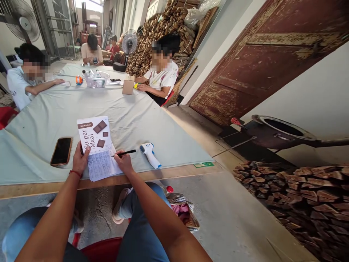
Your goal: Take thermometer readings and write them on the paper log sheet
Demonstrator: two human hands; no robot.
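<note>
My left hand [80, 159] is closed on the left edge of a white box [94, 133] printed "NutriMotion Su-per Meal" with brown chocolate squares. Below it, sheets of paper [102, 165] covered in small handwriting lie near the table's front edge. In my right hand [124, 162] is a black pen [127, 153], its tip over the right side of the sheets. A dark smartphone [61, 151] rests to the left of my left hand. To the right of my right hand lies a white and blue infrared thermometer [150, 155].
The table [174, 138] has a pale, wrinkled cloth. Across it stand a plastic basket [96, 80] of bottles, an orange tape roll [79, 80] and a cardboard box [128, 87] near a seated person. Other people sit farther back. Stacked firewood [308, 196] and a wok [280, 133] are at right.
</note>
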